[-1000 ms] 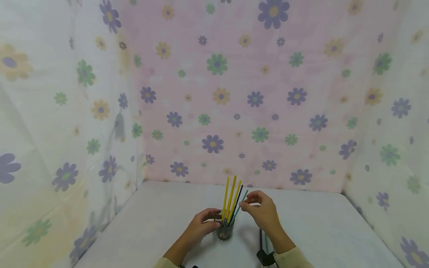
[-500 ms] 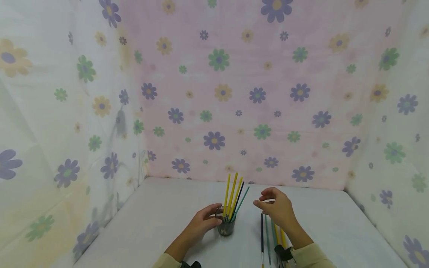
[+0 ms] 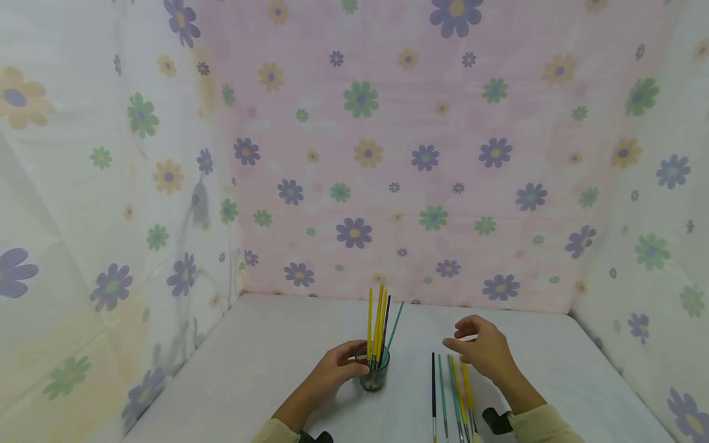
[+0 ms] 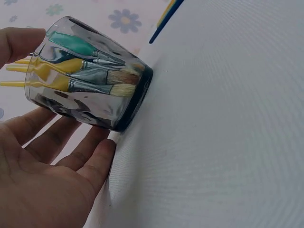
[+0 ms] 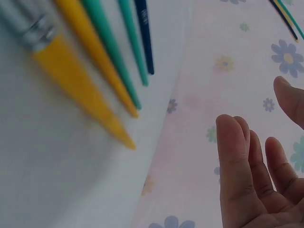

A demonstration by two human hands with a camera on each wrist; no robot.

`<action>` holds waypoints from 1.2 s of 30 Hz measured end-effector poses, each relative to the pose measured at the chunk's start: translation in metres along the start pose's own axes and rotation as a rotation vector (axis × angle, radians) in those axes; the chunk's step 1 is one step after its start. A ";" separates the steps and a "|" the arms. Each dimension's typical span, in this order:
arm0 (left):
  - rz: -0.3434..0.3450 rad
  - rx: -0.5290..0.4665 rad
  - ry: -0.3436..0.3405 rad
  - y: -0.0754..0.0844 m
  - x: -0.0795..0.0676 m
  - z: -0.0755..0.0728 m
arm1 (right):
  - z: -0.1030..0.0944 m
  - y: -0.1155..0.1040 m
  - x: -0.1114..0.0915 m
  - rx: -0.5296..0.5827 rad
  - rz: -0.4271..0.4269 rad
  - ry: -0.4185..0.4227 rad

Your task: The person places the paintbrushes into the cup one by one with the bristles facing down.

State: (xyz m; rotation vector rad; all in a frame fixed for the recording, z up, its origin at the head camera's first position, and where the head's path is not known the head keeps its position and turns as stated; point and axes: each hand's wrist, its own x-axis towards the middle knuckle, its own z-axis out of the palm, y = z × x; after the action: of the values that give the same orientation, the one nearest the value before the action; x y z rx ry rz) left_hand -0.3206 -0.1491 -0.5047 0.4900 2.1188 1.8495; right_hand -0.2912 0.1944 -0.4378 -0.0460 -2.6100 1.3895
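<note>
We are seeing walls of flower-printed cloth (image 3: 388, 203), pink at the back and whiter at the two sides, and they are enclosing a white-covered bench (image 3: 288, 326). Near the middle of this bench a smoky, transparent glass cup (image 3: 373, 379) is standing upright. The left hand (image 3: 335, 369) is holding the cup, with the thumb lying at the rim on one side and the fingers supporting the other side.

Inside the cup, we are counting three yellow-handled brushes (image 4: 54, 81), one dark-handled brush (image 3: 388, 311) and one teal-handled brush (image 4: 73, 43). All are standing with bristles down and handles rising above the rim; the teal handle is leaning most to the right.

To the right of the cup, five more paintbrushes are lying side by side, their handles pointing away from the person. From left to right we are finding a dark brush (image 5: 145, 37), a thin teal brush (image 5: 135, 42), a wider teal brush (image 5: 111, 47), a slim yellow brush (image 5: 97, 52) and a thick yellow brush (image 5: 76, 80).

The right hand (image 3: 482, 344) is hovering near these handle ends, apart from the brushes. Its thumb and fingers are staying half spread, and it is gripping nothing. Both arms are wearing cream sleeves (image 3: 545, 424).
</note>
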 end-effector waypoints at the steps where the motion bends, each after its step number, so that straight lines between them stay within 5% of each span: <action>1: -0.003 0.002 0.005 0.000 0.000 0.000 | -0.002 0.002 0.000 -0.017 0.005 -0.003; 20: 0.001 0.026 0.024 0.003 0.000 0.004 | -0.037 0.052 0.001 -0.096 0.227 -0.128; 30: 0.002 0.035 0.039 0.003 0.001 0.006 | -0.023 0.058 0.005 -0.157 0.344 -0.211; 36: 0.001 0.038 0.042 0.002 0.001 0.006 | -0.010 0.053 0.004 -0.146 0.332 -0.219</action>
State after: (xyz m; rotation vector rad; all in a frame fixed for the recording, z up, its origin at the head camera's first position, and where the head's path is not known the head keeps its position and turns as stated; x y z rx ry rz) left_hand -0.3193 -0.1431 -0.5036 0.4649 2.1849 1.8385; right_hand -0.2960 0.2332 -0.4754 -0.3851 -2.9908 1.3628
